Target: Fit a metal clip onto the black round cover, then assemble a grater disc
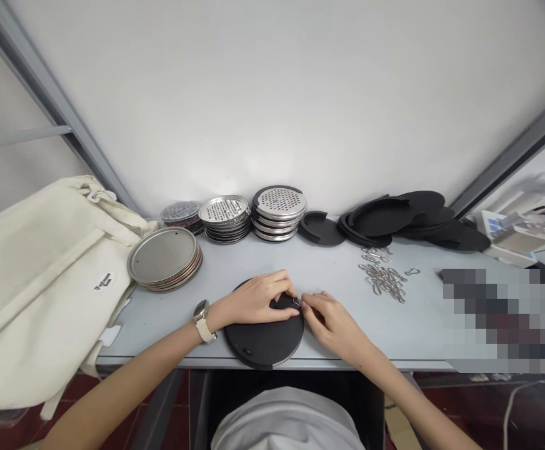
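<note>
A black round disc (265,340) lies flat near the table's front edge, with a small oval hole toward its lower left. Across its upper part rests my left hand (263,297), thumb and fingers curved round its right edge and holding it. A small metal carabiner clip (296,301) sits at that edge, between my two hands. My right hand (326,319) pinches the clip with thumb and forefinger. To the right is a loose pile of similar metal clips (382,279).
Along the wall stand stacks of grater discs (225,210) and perforated metal discs (279,201). Black round plates (380,219) lie in overlapping piles at the back right. Plain metal discs (162,256) are stacked at left, beside a cream bag (42,281). A blurred patch covers the right side.
</note>
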Motion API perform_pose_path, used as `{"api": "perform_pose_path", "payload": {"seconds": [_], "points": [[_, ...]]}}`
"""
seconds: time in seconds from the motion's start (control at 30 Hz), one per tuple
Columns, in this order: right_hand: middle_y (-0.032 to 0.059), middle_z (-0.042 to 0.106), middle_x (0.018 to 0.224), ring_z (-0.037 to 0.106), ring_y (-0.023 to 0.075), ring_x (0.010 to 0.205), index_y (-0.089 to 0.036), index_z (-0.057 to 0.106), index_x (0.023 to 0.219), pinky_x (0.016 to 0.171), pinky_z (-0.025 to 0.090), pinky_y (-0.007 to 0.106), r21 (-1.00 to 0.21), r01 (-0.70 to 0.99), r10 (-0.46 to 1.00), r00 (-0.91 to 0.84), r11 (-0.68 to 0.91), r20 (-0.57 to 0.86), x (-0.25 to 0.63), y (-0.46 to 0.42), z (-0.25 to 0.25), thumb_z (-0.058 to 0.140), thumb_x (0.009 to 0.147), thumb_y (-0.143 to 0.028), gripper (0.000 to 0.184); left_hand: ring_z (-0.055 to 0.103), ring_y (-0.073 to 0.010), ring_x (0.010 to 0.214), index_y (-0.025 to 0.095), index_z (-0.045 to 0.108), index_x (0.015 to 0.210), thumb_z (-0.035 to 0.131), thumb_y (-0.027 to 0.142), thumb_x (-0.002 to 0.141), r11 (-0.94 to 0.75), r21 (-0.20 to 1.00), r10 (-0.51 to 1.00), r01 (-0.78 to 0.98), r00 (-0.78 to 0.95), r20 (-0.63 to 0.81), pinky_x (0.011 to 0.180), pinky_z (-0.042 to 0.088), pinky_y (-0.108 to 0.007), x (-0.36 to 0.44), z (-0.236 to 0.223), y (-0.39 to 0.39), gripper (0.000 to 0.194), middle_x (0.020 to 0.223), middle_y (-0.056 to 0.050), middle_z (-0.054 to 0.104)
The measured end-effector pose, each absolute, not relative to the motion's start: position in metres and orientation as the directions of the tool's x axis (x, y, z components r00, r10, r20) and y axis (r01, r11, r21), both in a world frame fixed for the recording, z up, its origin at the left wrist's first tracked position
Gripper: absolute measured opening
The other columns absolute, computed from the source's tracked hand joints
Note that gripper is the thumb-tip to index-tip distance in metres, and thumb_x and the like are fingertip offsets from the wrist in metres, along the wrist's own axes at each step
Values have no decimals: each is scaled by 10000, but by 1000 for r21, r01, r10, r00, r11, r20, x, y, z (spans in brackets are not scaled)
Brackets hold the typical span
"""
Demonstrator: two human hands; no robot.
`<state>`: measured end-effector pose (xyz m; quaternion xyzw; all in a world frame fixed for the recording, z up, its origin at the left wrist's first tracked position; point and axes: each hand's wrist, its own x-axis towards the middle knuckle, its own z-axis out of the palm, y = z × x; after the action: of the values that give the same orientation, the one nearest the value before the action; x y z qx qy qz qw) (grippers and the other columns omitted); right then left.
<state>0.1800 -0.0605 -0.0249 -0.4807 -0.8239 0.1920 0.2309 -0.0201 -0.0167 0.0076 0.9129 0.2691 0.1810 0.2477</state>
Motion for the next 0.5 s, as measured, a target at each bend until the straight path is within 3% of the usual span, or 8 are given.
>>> {"api": "perform_pose_path", "payload": {"seconds": [0.5], "points": [[-38, 386, 540, 430, 155, 590, -219, 268, 610, 655, 343, 286, -567, 694, 891, -412, 444, 193, 183, -62, -28, 364, 913, -203, 318, 545, -117, 735, 183, 581, 1042, 595, 321, 850, -729, 570, 574, 380, 793, 205, 708, 447, -242, -21, 6, -17, 237, 992, -39, 553]]}}
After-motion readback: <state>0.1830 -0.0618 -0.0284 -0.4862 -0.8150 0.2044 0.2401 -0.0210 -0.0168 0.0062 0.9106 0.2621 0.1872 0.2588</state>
